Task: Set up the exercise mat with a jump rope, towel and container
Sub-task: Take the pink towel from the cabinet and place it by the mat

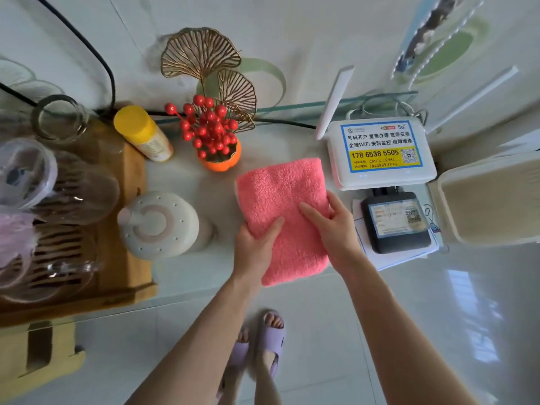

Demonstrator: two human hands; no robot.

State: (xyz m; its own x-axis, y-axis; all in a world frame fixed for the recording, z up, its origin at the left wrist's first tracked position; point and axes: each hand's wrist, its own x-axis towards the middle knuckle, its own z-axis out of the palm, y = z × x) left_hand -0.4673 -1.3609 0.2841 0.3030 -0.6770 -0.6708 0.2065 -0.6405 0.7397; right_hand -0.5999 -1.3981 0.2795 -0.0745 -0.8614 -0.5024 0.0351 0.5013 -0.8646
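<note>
A folded pink towel (280, 197) lies on a white glass-topped shelf (187, 270), its near end hanging just past the front edge. My left hand (254, 247) grips its near left edge, thumb on top. My right hand (333, 223) grips the right edge, thumb across the top and fingers under the side. A bottle with a yellow cap (143, 133) lies tilted at the back left. No mat or jump rope is in view.
A white router (380, 153) and a black box (394, 223) sit right of the towel. Behind it is an orange pot of red berries (216, 141). A round white device (160, 223) and a wooden tray with glassware (58, 206) stand left. Tiled floor below.
</note>
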